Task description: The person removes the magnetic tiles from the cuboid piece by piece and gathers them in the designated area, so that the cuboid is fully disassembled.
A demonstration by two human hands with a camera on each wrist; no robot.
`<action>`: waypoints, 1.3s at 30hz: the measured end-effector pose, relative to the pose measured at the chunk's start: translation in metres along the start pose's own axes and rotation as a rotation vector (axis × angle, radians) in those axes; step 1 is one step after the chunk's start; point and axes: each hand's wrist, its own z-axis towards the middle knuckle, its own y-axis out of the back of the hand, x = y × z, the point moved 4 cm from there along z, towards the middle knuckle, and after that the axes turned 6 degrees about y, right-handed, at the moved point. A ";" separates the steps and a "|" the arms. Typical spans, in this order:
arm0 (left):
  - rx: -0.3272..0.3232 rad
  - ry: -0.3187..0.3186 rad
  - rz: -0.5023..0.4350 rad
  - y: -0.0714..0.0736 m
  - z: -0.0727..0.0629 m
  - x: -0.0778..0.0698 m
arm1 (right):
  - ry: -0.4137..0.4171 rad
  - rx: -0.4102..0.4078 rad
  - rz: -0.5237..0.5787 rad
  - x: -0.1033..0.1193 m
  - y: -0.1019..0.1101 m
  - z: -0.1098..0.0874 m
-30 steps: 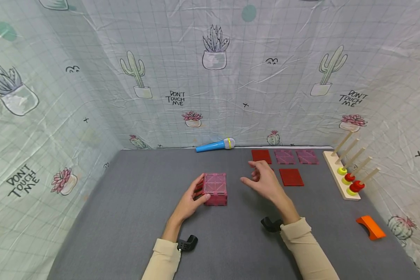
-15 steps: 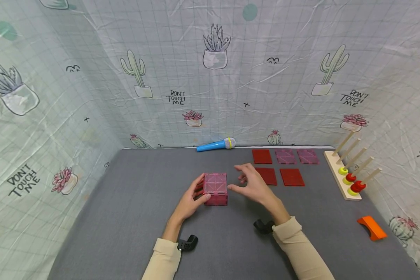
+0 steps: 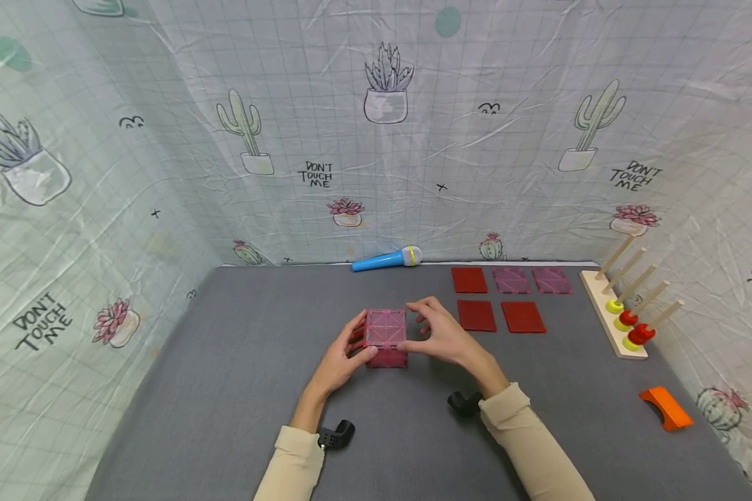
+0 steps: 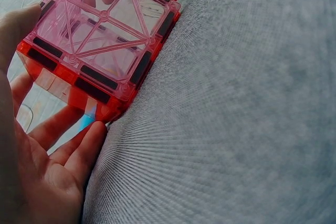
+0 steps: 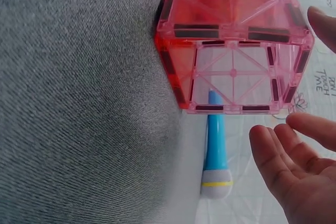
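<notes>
A pink-and-red box built of magnetic tiles (image 3: 386, 328) stands on the grey table at the middle of the head view. My left hand (image 3: 340, 353) grips its left side, thumb at the front corner and fingers behind. The left wrist view shows the translucent pink lattice and dark edge magnets of the box (image 4: 105, 19). At its right side is my right hand (image 3: 441, 335), thumb and fingers spread apart, the thumb tip overlapping the box's edge in the head view. In the right wrist view, the fingers (image 5: 286, 156) show a gap from the box (image 5: 231, 14).
Red tiles (image 3: 476, 315) and pink lattice tiles (image 3: 551, 280) lie right of the box. A blue toy microphone (image 3: 382, 261) lies at the back edge. At far right are a wooden peg board with rings (image 3: 608, 313) and an orange arch block (image 3: 666, 408).
My right hand has moved left from near the red tiles to the box's right side. The left hand and box have stayed in place.
</notes>
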 end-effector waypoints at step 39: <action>-0.014 0.031 0.010 0.000 0.001 0.001 | 0.093 0.079 0.004 -0.004 0.001 0.017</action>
